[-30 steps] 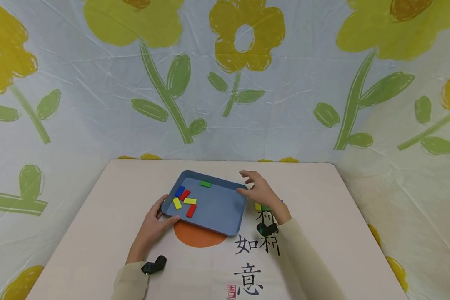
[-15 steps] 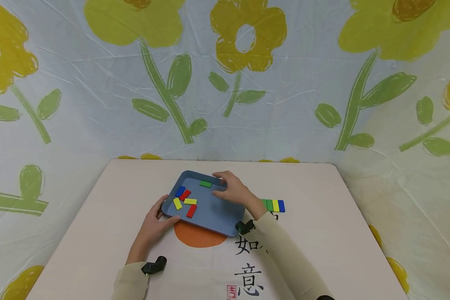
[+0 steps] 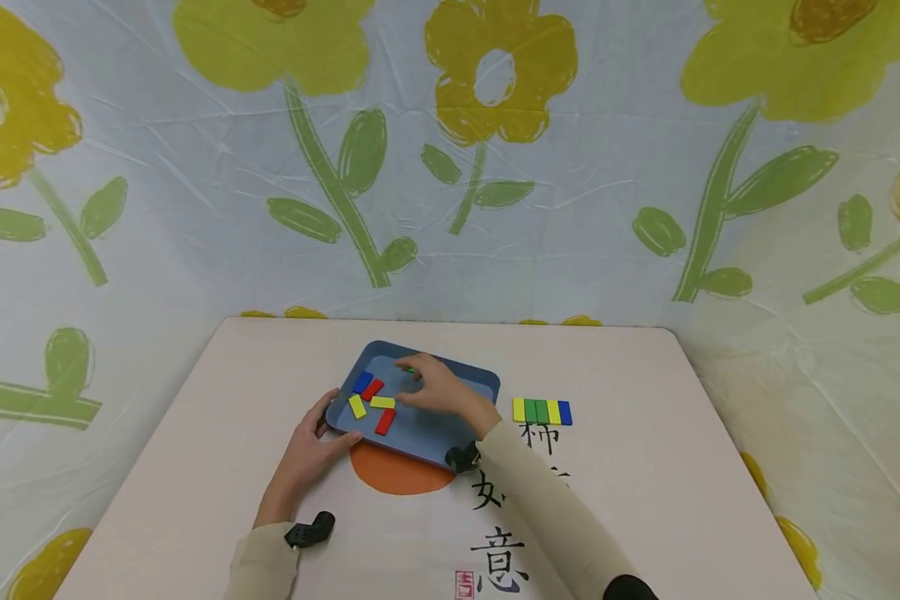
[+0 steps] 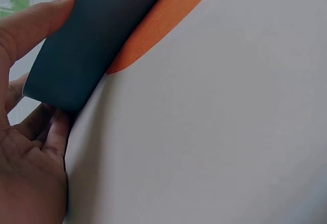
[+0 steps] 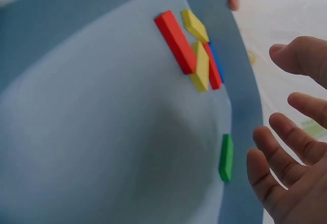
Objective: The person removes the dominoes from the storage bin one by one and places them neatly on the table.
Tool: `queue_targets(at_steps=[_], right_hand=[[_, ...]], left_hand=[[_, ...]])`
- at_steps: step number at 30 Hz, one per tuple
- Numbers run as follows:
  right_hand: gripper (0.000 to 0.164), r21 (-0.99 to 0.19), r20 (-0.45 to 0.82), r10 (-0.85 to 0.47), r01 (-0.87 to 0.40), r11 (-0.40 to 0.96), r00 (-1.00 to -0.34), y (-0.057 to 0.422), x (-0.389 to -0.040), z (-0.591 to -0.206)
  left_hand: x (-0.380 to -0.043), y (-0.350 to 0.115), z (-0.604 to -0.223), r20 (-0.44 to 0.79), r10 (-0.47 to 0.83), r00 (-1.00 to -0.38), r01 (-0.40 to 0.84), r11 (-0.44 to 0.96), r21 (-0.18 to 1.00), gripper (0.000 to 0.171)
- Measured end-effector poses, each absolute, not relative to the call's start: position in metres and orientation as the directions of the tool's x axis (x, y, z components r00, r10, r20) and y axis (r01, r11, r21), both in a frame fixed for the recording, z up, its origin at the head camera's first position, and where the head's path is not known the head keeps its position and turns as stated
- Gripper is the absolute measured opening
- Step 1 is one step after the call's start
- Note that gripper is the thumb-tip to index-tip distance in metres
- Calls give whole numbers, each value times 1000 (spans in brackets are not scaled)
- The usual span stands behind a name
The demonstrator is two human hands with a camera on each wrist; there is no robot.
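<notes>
My left hand (image 3: pixel 309 457) grips the left corner of a blue-grey tray (image 3: pixel 427 432). In the left wrist view its thumb lies against the tray's outer wall, with other fingers around the corner. My right hand (image 3: pixel 442 390) hovers over the tray, fingers spread and nothing between them. Just beneath its fingertips lies a green block (image 5: pixel 226 157), mostly hidden in the head view. Toward the tray's left end are a blue block (image 3: pixel 363 382), a red block (image 3: pixel 372 389), another red block (image 3: pixel 385 422), a yellow block (image 3: pixel 382 402) and a second yellow block (image 3: pixel 357 407).
Right of the tray, a row of several yellow, green and blue blocks (image 3: pixel 542 412) stands side by side on the table (image 3: pixel 615 367). The tabletop carries a printed orange disc (image 3: pixel 397 473) and black characters (image 3: pixel 499 562). A flowered cloth (image 3: pixel 570 250) hangs behind.
My right hand has moved left from the tray's right rim to above the green block, uncovering the row of blocks on the table. The left hand has kept its hold on the tray.
</notes>
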State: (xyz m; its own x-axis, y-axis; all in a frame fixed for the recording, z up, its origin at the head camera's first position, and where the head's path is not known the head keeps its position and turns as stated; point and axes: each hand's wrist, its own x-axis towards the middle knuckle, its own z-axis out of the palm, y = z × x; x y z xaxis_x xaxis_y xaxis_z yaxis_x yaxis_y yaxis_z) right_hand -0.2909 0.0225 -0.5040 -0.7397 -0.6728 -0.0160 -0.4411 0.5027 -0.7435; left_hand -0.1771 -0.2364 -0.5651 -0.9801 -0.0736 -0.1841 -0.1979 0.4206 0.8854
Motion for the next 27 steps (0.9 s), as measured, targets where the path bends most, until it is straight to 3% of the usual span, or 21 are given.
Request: queue_targets(at_steps=[27], right_hand=[[41, -663, -190, -742, -474, 579, -643, -1, -295, -517]], left_hand=[[-177, -240, -567, -149, -44, -988, -154, 385, 910, 97]])
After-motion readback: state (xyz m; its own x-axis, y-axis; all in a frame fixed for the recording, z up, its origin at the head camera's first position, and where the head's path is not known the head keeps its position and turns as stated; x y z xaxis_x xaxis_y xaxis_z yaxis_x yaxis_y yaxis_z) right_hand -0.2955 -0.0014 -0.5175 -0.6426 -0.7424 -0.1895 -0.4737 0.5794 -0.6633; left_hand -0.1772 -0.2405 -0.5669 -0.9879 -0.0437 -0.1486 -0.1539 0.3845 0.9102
